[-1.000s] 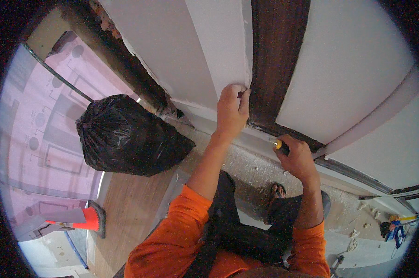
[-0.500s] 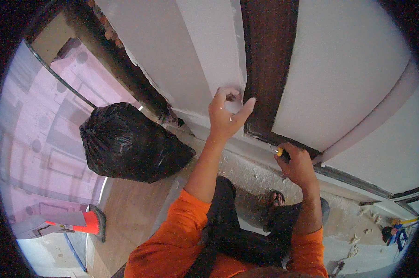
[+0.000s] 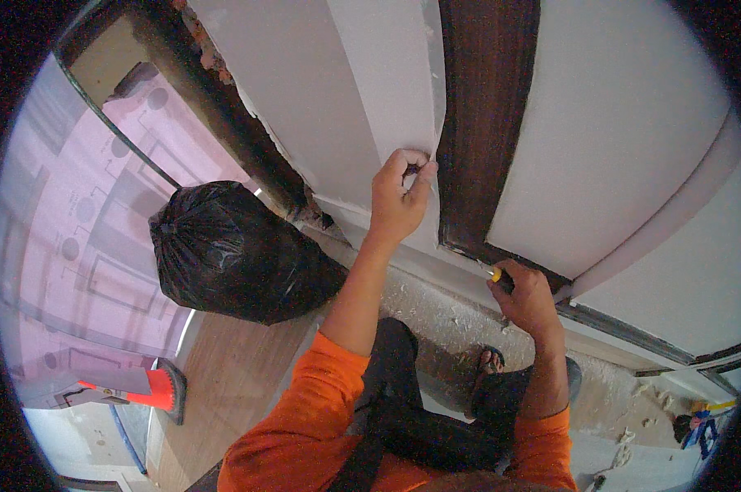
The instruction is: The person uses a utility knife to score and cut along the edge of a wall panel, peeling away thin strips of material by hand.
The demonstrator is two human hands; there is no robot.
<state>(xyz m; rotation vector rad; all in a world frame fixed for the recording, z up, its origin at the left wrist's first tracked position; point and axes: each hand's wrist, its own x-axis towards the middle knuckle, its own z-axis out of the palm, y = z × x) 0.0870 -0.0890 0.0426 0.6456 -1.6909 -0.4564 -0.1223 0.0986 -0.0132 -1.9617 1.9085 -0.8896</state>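
Observation:
My left hand point(image 3: 401, 193) is up at the pale wall panel point(image 3: 378, 74), right where its edge meets a dark brown wood-grain strip point(image 3: 485, 98). Thumb and fingertips are pinched together at that edge; what lies between them, if anything, is too small to make out. Lower and to the right, my right hand point(image 3: 528, 297) grips a small hand tool point(image 3: 498, 275) with a black-and-yellow handle and a slim metal tip. This tip points up and left, close to the bottom corner of the brown strip.
A full black garbage bag point(image 3: 239, 254) stands left of my left forearm. Farther left are a pink printed sheet point(image 3: 100, 246) and an orange-and-white traffic cone point(image 3: 161, 389) on its side. White debris dots the floor point(image 3: 436, 316), and blue and yellow items point(image 3: 702, 426) lie far right.
My left thumb has closed from spread apart to pinched against the fingers at the panel edge. The right hand keeps its hold on the tool, and the view has shifted slightly.

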